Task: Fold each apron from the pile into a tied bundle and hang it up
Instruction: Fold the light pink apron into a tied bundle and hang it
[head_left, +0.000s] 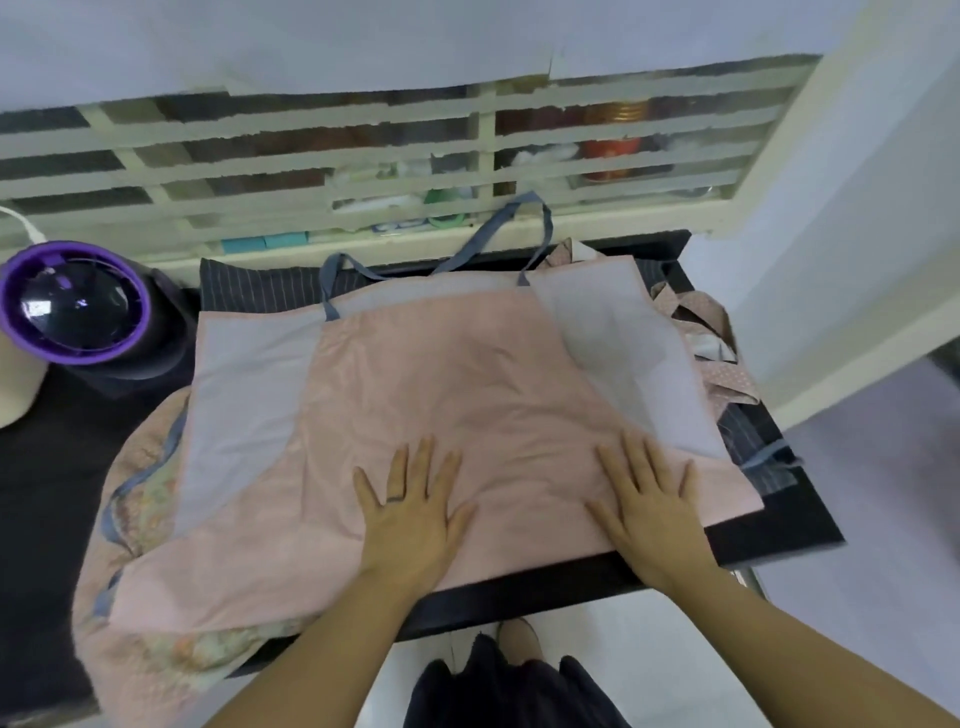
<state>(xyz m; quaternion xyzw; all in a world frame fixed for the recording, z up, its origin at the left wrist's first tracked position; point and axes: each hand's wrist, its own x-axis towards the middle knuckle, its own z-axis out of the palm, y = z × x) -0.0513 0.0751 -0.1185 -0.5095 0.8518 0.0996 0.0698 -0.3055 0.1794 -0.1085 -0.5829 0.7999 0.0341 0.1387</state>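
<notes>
Evidently the pink apron (415, 395) was being smoothed flat on the counter (779, 530), the left hand (410, 514) and right hand (649, 509) pressed open-palmed on it; a first fold seemed required next.

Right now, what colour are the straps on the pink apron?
Blue-grey thin fabric straps on the pink cloth apron; head view.

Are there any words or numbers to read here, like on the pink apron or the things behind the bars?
None can be read.
The pink apron is plain, with no print.
The red container and packets behind the bars are too blurred to show any label.
</notes>
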